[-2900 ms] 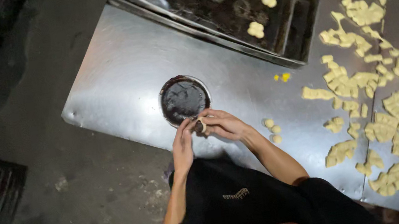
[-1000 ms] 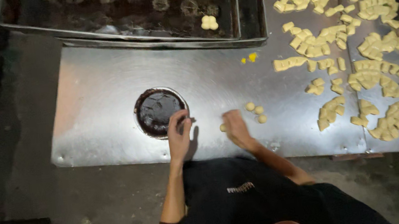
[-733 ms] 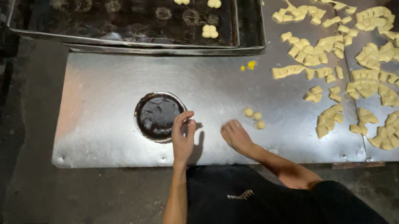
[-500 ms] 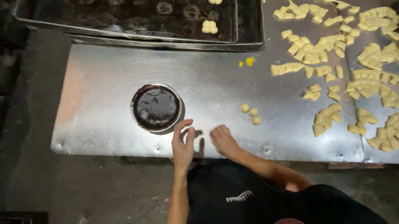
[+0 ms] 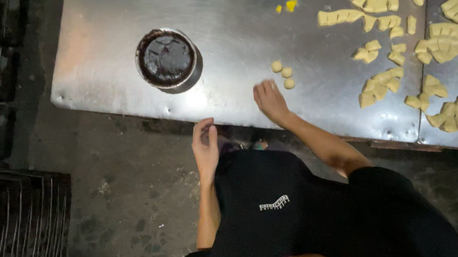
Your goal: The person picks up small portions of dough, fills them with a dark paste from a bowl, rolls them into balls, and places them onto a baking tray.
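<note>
Your left hand (image 5: pixel 206 147) has dropped off the steel table (image 5: pixel 113 55) edge, fingers loosely curled, holding nothing visible. Your right hand (image 5: pixel 271 100) lies open on the table beside three small dough balls (image 5: pixel 283 73), near the dark-filled bowl (image 5: pixel 166 58).

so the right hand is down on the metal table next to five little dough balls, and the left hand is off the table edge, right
Not quite: the head view shows three small dough balls, not five. The rest holds: the right hand rests on the metal table beside them, and the left hand is off the table edge, near the body.
</note>
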